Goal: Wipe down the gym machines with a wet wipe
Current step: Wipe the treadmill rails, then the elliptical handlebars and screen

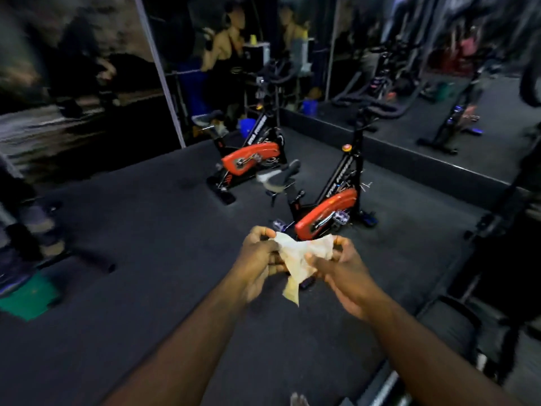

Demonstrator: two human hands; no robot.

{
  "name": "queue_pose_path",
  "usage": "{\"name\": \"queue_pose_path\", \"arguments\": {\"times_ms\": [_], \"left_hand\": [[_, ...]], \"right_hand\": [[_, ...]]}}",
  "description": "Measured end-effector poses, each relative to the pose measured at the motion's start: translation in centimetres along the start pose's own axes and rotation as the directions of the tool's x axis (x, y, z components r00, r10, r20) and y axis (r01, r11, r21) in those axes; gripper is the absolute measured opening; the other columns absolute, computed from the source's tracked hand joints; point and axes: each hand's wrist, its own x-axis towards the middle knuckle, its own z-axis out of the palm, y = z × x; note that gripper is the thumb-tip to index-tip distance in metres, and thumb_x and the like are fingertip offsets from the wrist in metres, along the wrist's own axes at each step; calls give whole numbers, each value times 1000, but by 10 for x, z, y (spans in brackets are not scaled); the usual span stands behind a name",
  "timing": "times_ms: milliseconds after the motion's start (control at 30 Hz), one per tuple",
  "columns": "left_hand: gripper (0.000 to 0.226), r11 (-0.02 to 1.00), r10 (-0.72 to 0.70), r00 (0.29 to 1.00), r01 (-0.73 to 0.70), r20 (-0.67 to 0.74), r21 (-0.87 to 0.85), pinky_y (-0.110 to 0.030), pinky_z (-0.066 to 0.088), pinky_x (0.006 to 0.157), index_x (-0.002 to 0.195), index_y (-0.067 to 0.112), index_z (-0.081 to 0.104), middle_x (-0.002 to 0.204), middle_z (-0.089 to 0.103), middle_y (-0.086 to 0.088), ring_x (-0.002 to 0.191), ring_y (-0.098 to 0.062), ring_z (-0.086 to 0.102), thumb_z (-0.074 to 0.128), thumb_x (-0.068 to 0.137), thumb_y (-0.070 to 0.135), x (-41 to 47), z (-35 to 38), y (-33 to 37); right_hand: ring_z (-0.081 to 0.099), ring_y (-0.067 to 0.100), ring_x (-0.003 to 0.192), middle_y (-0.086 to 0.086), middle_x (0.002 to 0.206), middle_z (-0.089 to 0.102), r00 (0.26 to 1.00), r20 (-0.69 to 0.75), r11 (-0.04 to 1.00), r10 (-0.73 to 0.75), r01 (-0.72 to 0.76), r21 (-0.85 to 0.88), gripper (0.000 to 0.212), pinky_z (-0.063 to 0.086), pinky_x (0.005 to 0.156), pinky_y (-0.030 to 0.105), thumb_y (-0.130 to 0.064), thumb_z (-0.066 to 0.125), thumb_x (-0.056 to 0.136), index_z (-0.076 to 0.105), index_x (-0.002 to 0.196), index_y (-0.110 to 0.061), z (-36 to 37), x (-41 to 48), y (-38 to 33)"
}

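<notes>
While both hands grip it, the wipe (297, 254) hangs crumpled between them, held in the air above the floor (146, 235). The left hand (259, 256) has its fingers curled round the wipe's left edge, with thumb and fingertips pinching the top corner. The right hand (344, 269) pinches the opposite edge, thumb on the near face and fingers curled behind it. Neither hand is spread open. The wipe is pale with yellowish stains and is stretched loosely across the gap between the hands. A loose tail droops below the grip.

Just beyond the grip stands the near bike (326, 213), black-framed with a red guard. Its lower end is hidden behind the wipe and the right hand, and whether the wipe touches it cannot be told. Its saddle (276, 177) sits beyond the grip, slightly to the left. Farther beyond, also to the left, stands the far bike (251, 158), of the same look and well apart from the hands. Beyond both bikes and to the right of the grip, a mirror (439, 92) runs along the wall and reflects more bikes. Far to the left of the grip a green thing (26, 300) lies on the floor beside blurred equipment; what it is cannot be told.
</notes>
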Motion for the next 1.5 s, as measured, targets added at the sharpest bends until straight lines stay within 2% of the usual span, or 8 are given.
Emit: {"name": "queue_pose_path", "arguments": {"times_ms": [233, 467, 633, 867, 967, 1100, 1300, 1500], "left_hand": [[64, 966, 16, 976, -71, 218, 250, -42, 64, 70, 124, 13, 50, 117, 65, -19, 93, -24, 72, 82, 77, -16, 123, 76, 20], [34, 884, 0, 925, -177, 379, 432, -24, 54, 56, 93, 8, 65, 86, 62, -13, 74, -16, 61, 73, 80, -24, 245, 143, 52], [31, 805, -44, 852, -279, 522, 523, -26, 56, 70, 99, 9, 75, 85, 76, -5, 77, -14, 69, 69, 87, -19, 325, 194, 42], [14, 522, -36, 686, -607, 727, 598, -34, 48, 69, 87, 21, 75, 77, 70, 2, 70, -11, 59, 70, 100, 22, 448, 281, 45], [10, 737, -52, 642, -491, 765, 463, -38, 51, 83, 97, 16, 75, 100, 74, -4, 88, -15, 61, 68, 98, 23, 482, 324, 61], [28, 889, -145, 553, -291, 820, 353, -28, 46, 75, 78, 11, 65, 73, 68, 1, 77, -14, 58, 59, 105, 13, 501, 380, 72], [42, 941, -199, 418, -171, 886, 292, -29, 59, 74, 98, 6, 74, 91, 79, -11, 84, -25, 74, 58, 107, 45, 499, 465, 98], [70, 896, -279, 328, -249, 903, 367, -41, 64, 81, 121, 7, 71, 101, 80, -13, 91, -27, 78, 94, 68, 44, 490, 559, 101]], "right_hand": [[74, 32, 105, 19, 119, 72, 990, -136, 996, -43, 53, 73, 62, 62, 72, 37, 12, 79, 80, 51, 129, -14, -68, 108, -37], [61, 16, 89, 13, 111, 64, 983, -67, 878, -172, 122, -463, 63, 57, 67, 27, 8, 88, 72, 60, 117, -26, -168, 193, -112], [67, 23, 79, 2, 109, 66, 950, -116, 775, -289, 161, -612, 49, 58, 71, 46, 3, 87, 75, 66, 104, -30, -207, 235, -122], [71, 7, 82, -2, 93, 77, 909, -282, 465, -308, -114, -878, 9, 56, 81, 32, -31, 87, 83, 82, 90, -27, -256, 291, -158], [66, 13, 82, 16, 97, 74, 837, -433, 615, -336, -152, -773, 30, 51, 81, 35, -37, 79, 89, 76, 92, -7, -270, 310, -177], [56, 8, 70, -2, 75, 65, 749, -569, 796, -338, -95, -598, 25, 45, 68, 37, -29, 67, 101, 70, 78, -22, -280, 332, -187], [46, 10, 60, 4, 73, 52, 651, -696, 945, -303, 111, -308, 35, 36, 54, 26, -47, 67, 95, 52, 84, -17, -309, 336, -226], [64, 11, 66, 8, 83, 67, 622, -744, 969, -244, 176, -171, 22, 48, 56, 24, -6, 74, 92, 56, 106, -6, -380, 335, -255]]}}
